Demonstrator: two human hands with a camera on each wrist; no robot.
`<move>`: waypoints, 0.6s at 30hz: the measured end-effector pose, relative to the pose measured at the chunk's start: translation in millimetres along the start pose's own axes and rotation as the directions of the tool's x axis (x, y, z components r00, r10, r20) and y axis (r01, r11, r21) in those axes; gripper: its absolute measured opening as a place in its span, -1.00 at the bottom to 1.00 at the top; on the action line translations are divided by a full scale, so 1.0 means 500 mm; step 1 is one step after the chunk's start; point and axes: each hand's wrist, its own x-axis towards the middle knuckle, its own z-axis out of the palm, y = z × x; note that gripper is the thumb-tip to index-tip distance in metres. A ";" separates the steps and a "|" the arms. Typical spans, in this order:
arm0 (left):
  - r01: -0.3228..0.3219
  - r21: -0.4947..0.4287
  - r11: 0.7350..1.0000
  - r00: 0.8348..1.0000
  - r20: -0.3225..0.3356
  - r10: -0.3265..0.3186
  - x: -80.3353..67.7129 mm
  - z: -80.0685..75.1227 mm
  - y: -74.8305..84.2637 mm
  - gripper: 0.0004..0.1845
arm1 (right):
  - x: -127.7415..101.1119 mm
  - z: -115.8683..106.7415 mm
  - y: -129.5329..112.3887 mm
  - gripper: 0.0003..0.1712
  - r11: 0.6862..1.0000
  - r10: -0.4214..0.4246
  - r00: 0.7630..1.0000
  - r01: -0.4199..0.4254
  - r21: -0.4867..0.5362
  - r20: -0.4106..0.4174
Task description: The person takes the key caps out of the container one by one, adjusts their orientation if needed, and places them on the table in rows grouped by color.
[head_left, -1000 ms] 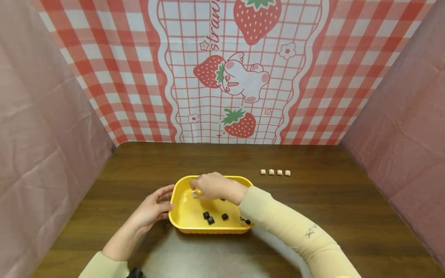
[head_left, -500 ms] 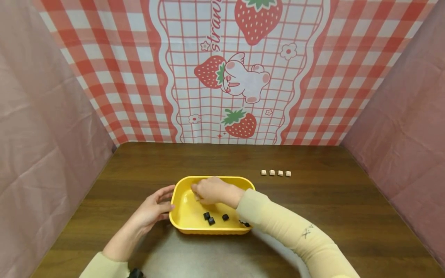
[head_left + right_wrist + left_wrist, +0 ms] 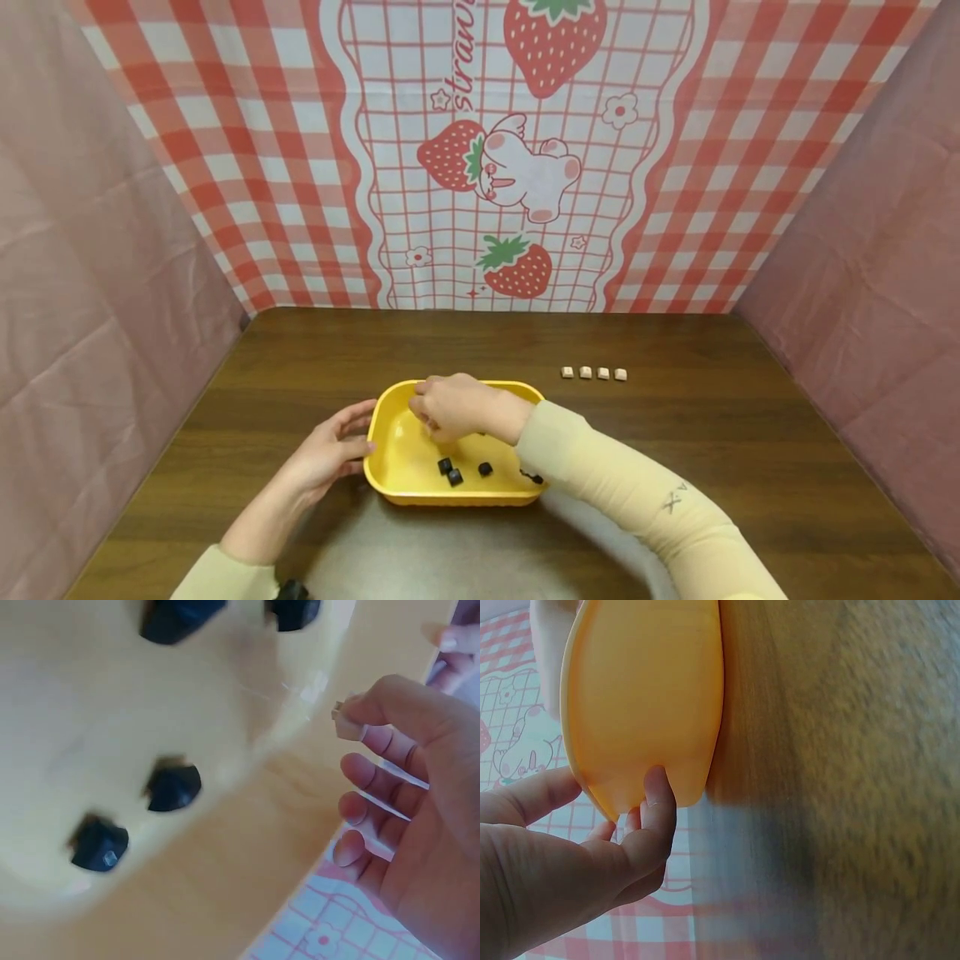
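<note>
A small beige cube (image 3: 347, 724) is pinched at the fingertips of the right hand (image 3: 450, 407), held above the yellow tray (image 3: 397, 475) on the desk (image 3: 712, 467). The grip looks thin, so the cube could slip and drop among the black cubes (image 3: 450, 471). The left hand (image 3: 326, 450), fingers relaxed, only touches the tray's side, so a knock could shift it.

Left hand (image 3: 324, 454) flat, fingers straight — near table's front-left. Right hand (image 3: 450, 406) — fingers curled, pinching, forearm crossing from front-right.
</note>
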 end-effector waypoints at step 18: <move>0.006 0.004 1.000 1.000 -0.018 -0.006 0.000 0.003 0.000 -0.30 | -0.079 -0.079 0.052 -0.89 0.998 -0.013 0.987 0.002 -0.068 -0.162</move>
